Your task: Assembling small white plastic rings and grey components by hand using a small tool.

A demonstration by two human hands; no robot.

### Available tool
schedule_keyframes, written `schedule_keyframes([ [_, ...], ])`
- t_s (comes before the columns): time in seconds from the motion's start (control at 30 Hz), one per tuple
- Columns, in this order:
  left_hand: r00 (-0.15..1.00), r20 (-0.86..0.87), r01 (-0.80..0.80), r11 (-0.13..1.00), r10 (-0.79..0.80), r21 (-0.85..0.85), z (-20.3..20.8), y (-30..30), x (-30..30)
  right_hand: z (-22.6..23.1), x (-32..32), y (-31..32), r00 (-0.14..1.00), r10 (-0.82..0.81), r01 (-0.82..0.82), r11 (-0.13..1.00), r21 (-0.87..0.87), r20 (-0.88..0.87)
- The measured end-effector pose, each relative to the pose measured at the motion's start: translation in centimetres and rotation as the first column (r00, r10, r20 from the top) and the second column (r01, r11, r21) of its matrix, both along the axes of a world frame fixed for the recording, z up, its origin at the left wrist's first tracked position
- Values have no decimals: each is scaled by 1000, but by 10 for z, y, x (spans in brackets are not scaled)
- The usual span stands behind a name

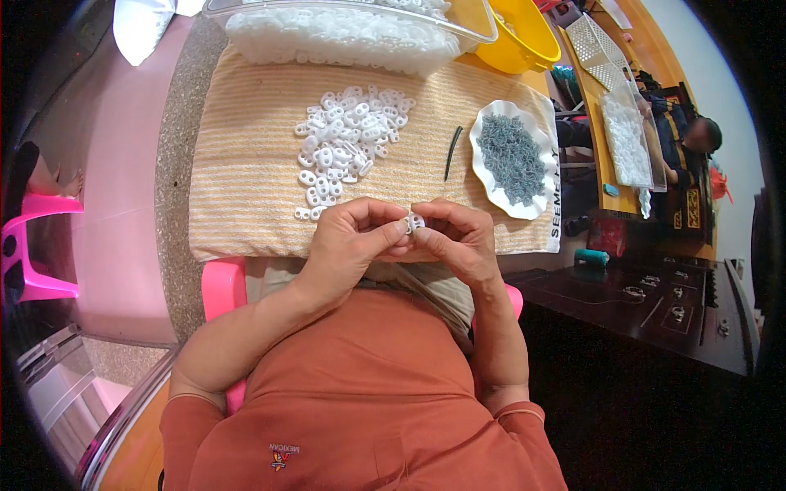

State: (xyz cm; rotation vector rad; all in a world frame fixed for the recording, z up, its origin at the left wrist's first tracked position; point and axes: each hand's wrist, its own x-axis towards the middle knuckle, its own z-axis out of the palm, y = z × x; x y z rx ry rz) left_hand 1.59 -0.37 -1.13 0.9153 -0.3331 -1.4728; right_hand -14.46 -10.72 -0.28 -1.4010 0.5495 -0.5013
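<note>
Close to my body, at the near edge of the striped cloth, both hands meet around one small white two-holed plastic piece, which looks like a cord lock. My left hand pinches its left side between thumb and forefinger. From the other side, my right hand grips it the same way. Fingertips hide part of the piece. Beyond my left hand lies a loose pile of similar white pieces. To the right, a white wavy-rimmed plate holds many small grey pieces that look like springs.
A clear plastic bin full of white pieces stands at the far edge, beside a yellow basin. A thin black strip lies on the striped cloth. At right, another person sits by a table with a tray.
</note>
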Motion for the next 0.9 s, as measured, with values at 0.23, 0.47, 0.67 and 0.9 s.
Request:
schedule_keyframes([
  [0.23,1000,-9,-5,1000,5,11,1,0,0,10,3,4,1000,8,-9,991,135,15],
  [0.47,1000,-26,-9,1000,10,27,1,0,0,11,4,4,999,-8,12,993,116,-34],
  [0.67,999,-37,-14,998,16,54,4,1,0,5,2,6,1000,-28,30,979,201,-13],
  [0.9,994,-107,-11,998,18,68,4,1,1,1,2,5,999,-35,34,986,160,6],
])
